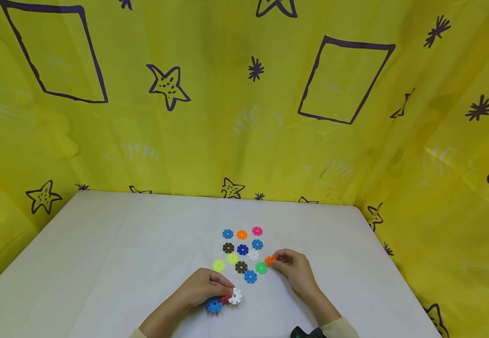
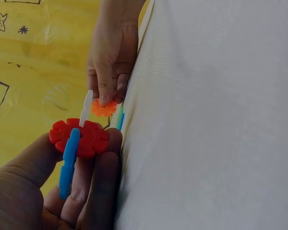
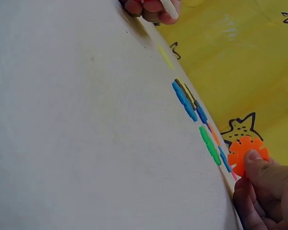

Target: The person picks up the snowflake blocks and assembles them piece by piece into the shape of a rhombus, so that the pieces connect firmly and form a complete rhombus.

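Observation:
In the head view my left hand (image 1: pixel 204 287) pinches a small joined piece made of notched plastic discs. Its red disc (image 2: pixel 89 139) lies between thumb and fingers, with a blue disc (image 2: pixel 69 163) and a white disc (image 2: pixel 86 108) slotted into it, standing crosswise. To the right, my right hand (image 1: pixel 297 271) pinches an orange disc (image 3: pixel 246 152) by its edge between thumb and finger. That disc overlaps the rim of a green disc (image 1: pixel 261 268) in the head view. The right hand's other fingers curl under, partly hidden.
Beyond my hands, several loose discs lie flat on the white table (image 1: pixel 143 234), among them a pink disc (image 1: pixel 257 231), a brown disc (image 1: pixel 241 267) and a yellow disc (image 1: pixel 218 265). A dark object (image 1: pixel 307 333) shows by the right wrist. A yellow patterned curtain (image 1: pixel 210 131) encloses the table.

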Demonstrator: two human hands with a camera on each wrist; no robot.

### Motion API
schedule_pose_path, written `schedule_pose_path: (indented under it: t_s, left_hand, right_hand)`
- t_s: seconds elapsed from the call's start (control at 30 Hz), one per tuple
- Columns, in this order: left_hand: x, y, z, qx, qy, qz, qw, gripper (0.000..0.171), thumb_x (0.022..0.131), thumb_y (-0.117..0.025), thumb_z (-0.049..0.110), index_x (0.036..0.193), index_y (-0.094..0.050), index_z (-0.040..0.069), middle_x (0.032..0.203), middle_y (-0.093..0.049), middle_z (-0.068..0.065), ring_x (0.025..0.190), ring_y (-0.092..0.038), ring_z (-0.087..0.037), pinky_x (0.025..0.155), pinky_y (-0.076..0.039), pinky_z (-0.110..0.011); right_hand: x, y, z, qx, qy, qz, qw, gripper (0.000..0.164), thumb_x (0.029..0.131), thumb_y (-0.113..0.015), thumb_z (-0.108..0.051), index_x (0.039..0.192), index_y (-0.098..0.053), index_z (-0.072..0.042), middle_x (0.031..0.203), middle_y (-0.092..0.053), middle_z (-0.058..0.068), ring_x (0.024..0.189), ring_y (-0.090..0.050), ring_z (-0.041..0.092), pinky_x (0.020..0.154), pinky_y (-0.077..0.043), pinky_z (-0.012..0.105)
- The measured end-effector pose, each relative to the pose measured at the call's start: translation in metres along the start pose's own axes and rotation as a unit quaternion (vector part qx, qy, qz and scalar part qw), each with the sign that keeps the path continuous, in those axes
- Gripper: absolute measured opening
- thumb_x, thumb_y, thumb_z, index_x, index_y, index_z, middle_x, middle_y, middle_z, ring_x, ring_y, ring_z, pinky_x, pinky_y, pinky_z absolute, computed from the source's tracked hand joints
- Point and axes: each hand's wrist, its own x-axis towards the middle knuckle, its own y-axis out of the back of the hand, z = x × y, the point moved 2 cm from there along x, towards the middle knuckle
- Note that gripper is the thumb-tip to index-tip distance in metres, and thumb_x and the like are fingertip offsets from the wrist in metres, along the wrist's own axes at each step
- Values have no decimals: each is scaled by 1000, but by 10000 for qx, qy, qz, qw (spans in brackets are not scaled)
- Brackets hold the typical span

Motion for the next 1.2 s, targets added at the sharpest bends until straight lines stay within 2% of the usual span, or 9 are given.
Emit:
schedule_pose_path:
  t_s: [0.2, 0.43, 0.63, 0.8, 1.0, 1.2]
  left_hand:
    - [0, 0, -1, -60, -58, -43, 10000, 15, 83, -77, 14, 92, -78, 3, 82, -75, -7, 74, -66, -9, 69, -56, -22]
    - [1, 0, -4, -42, -65, -25, 10000, 15, 83, -77, 15, 93, -78, 3, 82, -75, -7, 73, -65, -8, 68, -55, -22]
    - [0, 2, -2, 20, -152, -34, 9999, 15, 83, -77, 16, 92, -78, 4, 82, -75, -7, 74, -64, -7, 70, -54, -23]
    - [0, 2, 0, 34, -170, -56, 9998, 16, 83, -77, 18, 92, -79, 5, 84, -76, -7, 76, -65, -7, 72, -54, -24]
    - [2, 1, 0, 122, -295, -36, 9995, 16, 82, -77, 19, 91, -79, 6, 82, -76, -6, 75, -65, -7, 72, -54, -24]
    - [2, 1, 0, 125, -302, -14, 9995, 16, 82, -78, 18, 91, -79, 5, 82, -75, -6, 75, -64, -7, 70, -54, -24]
  right_hand:
    - [-12, -2, 0, 551, 1, -308, 9980, 10, 83, -77, -7, 93, -74, -5, 88, -70, 4, 79, -61, 13, 69, -53, 19]
    - [-29, -8, -2, 814, 85, -776, 9936, 14, 84, -75, -7, 96, -73, 0, 90, -73, 8, 77, -66, 10, 69, -57, 19]
    - [-37, -13, -3, 1019, 114, -1154, 9880, 15, 86, -75, -7, 97, -71, 2, 88, -74, 10, 78, -68, 11, 70, -58, 19]
    - [-44, -20, -10, 1364, 303, -1515, 9785, 17, 87, -74, -7, 99, -70, 5, 90, -73, 13, 78, -68, 10, 72, -59, 21]
    - [-52, -27, -18, 1239, 523, -1864, 9732, 16, 88, -73, -10, 99, -72, 1, 92, -73, 13, 78, -68, 9, 73, -58, 20]
    - [-56, -33, -23, 1135, 653, -1975, 9715, 15, 88, -74, -12, 99, -74, -2, 92, -73, 11, 78, -66, 7, 72, -56, 19]
